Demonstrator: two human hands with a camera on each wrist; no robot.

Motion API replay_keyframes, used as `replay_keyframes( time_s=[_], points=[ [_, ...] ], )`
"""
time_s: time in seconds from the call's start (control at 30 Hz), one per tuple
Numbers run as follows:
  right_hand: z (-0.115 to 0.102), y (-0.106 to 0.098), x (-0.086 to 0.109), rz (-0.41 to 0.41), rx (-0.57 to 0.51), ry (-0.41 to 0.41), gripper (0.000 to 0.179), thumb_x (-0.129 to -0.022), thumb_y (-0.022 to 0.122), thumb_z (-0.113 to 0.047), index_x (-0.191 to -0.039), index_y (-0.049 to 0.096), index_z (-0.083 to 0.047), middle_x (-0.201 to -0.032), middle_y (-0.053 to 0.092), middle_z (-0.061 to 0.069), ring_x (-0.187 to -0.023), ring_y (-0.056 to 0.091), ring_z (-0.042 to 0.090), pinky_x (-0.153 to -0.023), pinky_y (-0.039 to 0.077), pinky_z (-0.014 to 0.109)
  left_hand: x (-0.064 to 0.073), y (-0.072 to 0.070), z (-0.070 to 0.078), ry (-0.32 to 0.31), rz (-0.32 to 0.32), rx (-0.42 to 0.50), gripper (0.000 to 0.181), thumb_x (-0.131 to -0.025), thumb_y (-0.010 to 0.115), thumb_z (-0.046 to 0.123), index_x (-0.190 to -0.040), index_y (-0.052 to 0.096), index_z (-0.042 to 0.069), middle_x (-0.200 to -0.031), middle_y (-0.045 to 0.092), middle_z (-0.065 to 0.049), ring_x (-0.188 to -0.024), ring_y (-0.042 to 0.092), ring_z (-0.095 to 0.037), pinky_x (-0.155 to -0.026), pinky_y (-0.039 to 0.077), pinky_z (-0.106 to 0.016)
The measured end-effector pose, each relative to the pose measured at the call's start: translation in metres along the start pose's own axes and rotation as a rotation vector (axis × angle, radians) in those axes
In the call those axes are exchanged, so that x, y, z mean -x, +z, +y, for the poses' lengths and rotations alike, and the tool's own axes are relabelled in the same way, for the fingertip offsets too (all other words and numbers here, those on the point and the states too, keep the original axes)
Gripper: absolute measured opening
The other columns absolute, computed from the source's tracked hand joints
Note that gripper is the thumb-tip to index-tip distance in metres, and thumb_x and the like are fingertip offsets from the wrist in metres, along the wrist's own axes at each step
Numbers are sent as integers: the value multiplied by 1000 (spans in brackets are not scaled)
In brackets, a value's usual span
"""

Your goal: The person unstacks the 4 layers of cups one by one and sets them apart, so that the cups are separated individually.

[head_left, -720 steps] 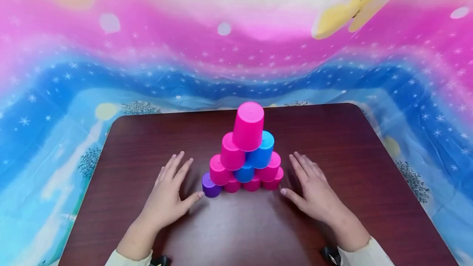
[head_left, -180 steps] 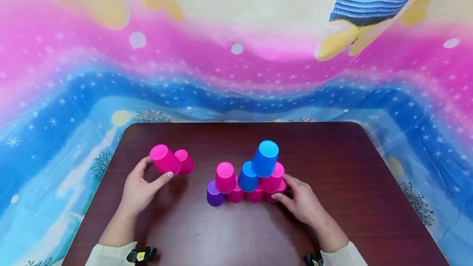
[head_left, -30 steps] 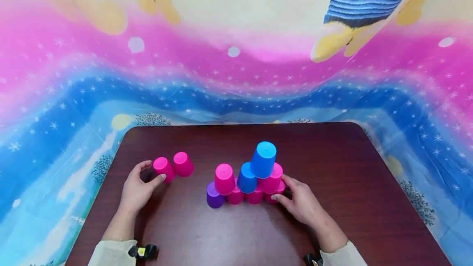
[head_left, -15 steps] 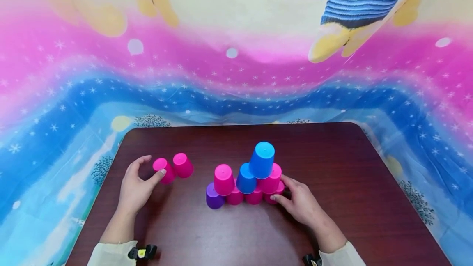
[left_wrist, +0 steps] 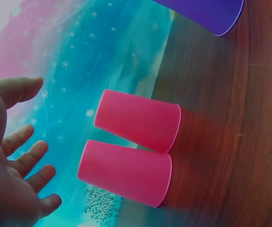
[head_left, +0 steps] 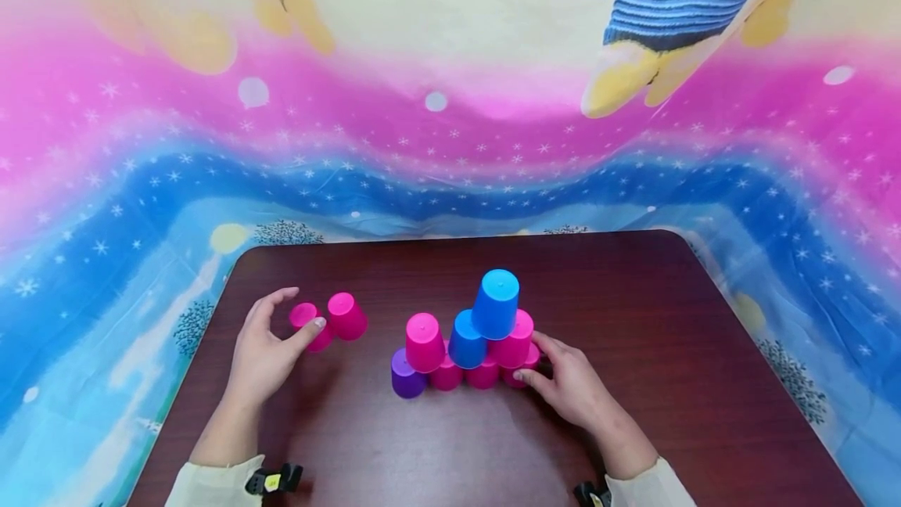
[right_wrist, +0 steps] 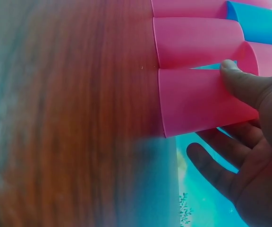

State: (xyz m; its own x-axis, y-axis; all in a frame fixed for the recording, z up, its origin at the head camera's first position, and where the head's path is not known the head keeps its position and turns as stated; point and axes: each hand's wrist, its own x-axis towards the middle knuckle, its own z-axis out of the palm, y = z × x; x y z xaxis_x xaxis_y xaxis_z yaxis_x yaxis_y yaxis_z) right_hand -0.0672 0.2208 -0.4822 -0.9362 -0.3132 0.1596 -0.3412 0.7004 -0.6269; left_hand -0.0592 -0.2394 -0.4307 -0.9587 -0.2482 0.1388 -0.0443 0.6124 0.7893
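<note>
My left hand (head_left: pixel 263 354) hovers with spread fingers beside two upside-down pink cups on the left of the table. The nearer pink cup (head_left: pixel 302 314) is partly covered by my thumb; the other pink cup (head_left: pixel 347 318) stands close by. In the left wrist view, a gap shows between that hand and both cups. My right hand (head_left: pixel 580 390) holds the right-end pink cup (right_wrist: pixel 202 101) of the stack's bottom row, thumb on one side, fingers on the other. Above it sit a pink cup (head_left: pixel 514 341), two blue cups, the upper blue cup (head_left: pixel 496 305) highest, and another pink cup (head_left: pixel 425 343).
A purple cup (head_left: pixel 408 374) ends the bottom row on the left, with pink cups (head_left: pixel 446 374) beside it. The dark brown table (head_left: pixel 450 452) has rounded far corners. A patterned cloth backdrop (head_left: pixel 450 155) hangs behind and around it.
The stack's top pink cup and a second-from-top pink cup now stand at left. My left hand has released the nearer one and risen slightly, fingers spreading. The right hand stays put.
</note>
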Motion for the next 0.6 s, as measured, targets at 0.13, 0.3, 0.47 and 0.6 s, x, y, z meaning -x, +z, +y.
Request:
replay_keyframes(
  time_s=[0.13,0.3,0.47,0.6],
  points=[
    [-1,0,1,-18,-8,20,71,-87,85,-34,-148,55,-15,-136,67,5,-122,67,26,-100,55,48,1,0,4,5,-3,1,72,-89,82,38,-149,50,16,-153,46,-17,-138,43,-42,-91,55,-64],
    [-1,-1,1,-15,-5,20,72,-86,86,-34,-148,55,-14,-136,67,6,-122,66,28,-100,55,48,1,2,14,24,-9,14,72,-89,83,38,-149,51,18,-152,47,-15,-136,44,-41,-90,56,-63],
    [0,-1,0,-1,1,5,72,-86,87,-31,-148,56,-12,-136,67,7,-122,66,28,-100,55,48,0,5,30,39,-36,44,68,-89,82,37,-148,52,21,-149,50,-11,-125,54,-39,-82,60,-46],
    [1,0,1,1,-4,7,72,-86,87,-31,-148,55,-11,-137,66,8,-123,66,28,-100,55,48,0,9,39,40,-68,61,68,-90,82,38,-149,51,23,-149,49,-11,-125,54,-42,-78,62,-46]
  ],
)
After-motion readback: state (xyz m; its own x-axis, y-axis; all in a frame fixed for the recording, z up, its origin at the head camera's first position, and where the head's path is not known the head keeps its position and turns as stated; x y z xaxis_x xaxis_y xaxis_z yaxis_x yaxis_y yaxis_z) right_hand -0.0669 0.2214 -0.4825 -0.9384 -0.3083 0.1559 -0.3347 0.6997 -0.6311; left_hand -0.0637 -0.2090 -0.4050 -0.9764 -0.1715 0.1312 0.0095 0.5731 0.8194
